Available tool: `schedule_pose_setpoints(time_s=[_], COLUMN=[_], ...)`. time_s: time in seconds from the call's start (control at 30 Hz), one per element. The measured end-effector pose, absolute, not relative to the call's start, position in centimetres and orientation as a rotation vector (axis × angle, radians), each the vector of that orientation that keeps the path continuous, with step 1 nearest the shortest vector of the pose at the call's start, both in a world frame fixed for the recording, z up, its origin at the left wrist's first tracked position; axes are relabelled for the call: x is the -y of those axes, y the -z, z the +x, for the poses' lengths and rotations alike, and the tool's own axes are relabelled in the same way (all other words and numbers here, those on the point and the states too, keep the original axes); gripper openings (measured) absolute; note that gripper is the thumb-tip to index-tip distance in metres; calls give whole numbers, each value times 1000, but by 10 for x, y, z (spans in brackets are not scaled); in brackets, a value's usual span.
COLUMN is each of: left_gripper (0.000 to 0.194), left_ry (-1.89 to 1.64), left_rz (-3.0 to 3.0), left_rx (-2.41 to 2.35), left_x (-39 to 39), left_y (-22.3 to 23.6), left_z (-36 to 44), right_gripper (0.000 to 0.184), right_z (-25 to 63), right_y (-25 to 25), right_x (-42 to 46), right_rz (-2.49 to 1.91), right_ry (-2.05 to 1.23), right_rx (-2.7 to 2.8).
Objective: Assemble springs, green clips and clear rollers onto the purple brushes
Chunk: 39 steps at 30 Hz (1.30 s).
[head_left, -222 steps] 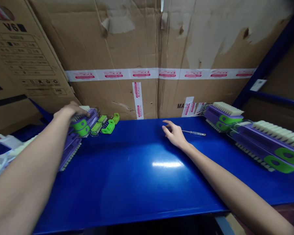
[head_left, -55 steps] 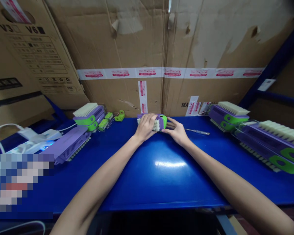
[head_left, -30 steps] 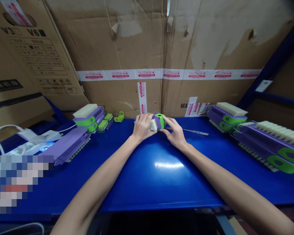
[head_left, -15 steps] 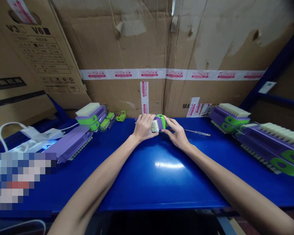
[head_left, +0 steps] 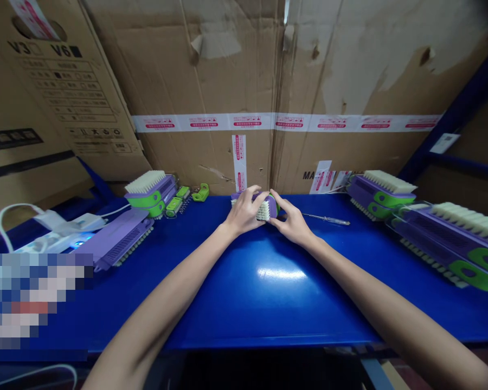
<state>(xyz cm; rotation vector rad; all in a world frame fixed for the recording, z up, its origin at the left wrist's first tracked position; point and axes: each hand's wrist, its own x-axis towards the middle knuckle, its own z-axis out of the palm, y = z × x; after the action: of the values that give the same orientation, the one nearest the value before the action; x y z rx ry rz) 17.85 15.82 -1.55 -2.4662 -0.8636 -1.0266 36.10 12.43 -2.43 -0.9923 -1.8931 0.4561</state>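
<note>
A purple brush (head_left: 263, 212) with off-white bristles and a green end rests near the back of the blue table. My left hand (head_left: 243, 212) wraps over its body from the left, the fingers closed around it. At the other end, my right hand (head_left: 295, 223) grips the tip between thumb and fingers, and most of the green part is hidden there. Just right of this hand lies a screwdriver (head_left: 329, 219) with a clear handle. Small green pieces (head_left: 174, 207) with springs and a green bracket (head_left: 201, 193) lie to the left.
Stacked purple and green brushes stand at left (head_left: 150, 192) and right (head_left: 380, 195), with a larger brush stack (head_left: 443, 238) nearer on the right. A purple brush body (head_left: 114, 238) leans by a white power strip (head_left: 65, 233) with cables. Cardboard (head_left: 195, 81) walls the back.
The brush has turned and shifted slightly right, so its green end shows much less. My left hand has moved right with it, its fingers lifted a little more.
</note>
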Motion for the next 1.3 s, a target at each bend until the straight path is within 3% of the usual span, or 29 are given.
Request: schedule_pose_setpoints(time_s=[0.37,0.57,0.77,1.03,1.3], left_gripper=[77,68,61,63,39], left_ry=[1027,980,907,887,737], left_rz=[-2325,-2473,-2473,-2481,-2382], left_rx=[1049,1136,1191,1144,1262], left_x=[-163,-165,-166,-163,-163], left_y=[20,22,24,26,4], left_z=[166,165,169,174,151], right_gripper=[89,89,61,54,41], right_z=[364,363,367,371,369], right_y=[25,27,33,36,32], right_x=[-132,-135,-142,-140,-133], right_rz=[-1093,-1156,-1348,-1264,-1161], right_ry=[-902,-1005,-556,56,278], right_rx=[1547,1431,1667,1896,2167])
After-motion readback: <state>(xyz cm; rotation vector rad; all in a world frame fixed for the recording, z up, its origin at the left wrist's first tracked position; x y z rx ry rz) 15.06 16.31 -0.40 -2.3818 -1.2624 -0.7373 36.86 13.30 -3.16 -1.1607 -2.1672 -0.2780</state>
